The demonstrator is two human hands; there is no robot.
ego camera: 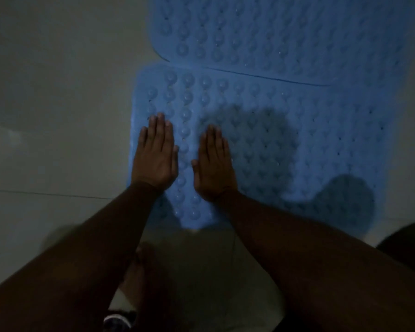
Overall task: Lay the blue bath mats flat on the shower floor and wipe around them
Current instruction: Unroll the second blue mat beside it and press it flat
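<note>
Blue rubbery matting lies under both palms: the left hand [155, 153] and the right hand [213, 164] rest flat and empty, fingers straight and held together, thumbs tucked toward each other, pinching nothing and simply pressing down on the near bath mat [297, 144]. Both hands sit toward that mat's left side, the left one close to its edge, where the pale shower floor [58, 92] begins. Beyond the fingertips the near mat meets the far bath mat [285, 32]; along the seam one edge seems to overlap the other, though the dim light makes it hard to say which lies on top. As a judgement, the risks from here are a ridge left at that overlap, or a corner that fails to sit flat because pressure has been put only on the left side; glints on the bumps may be wetness, so a palm could slide and drag the mat askew. No cloth is visible for the wiping. Counted: two blue mats, two hands, and many rows of round bumps across both mats.
</note>
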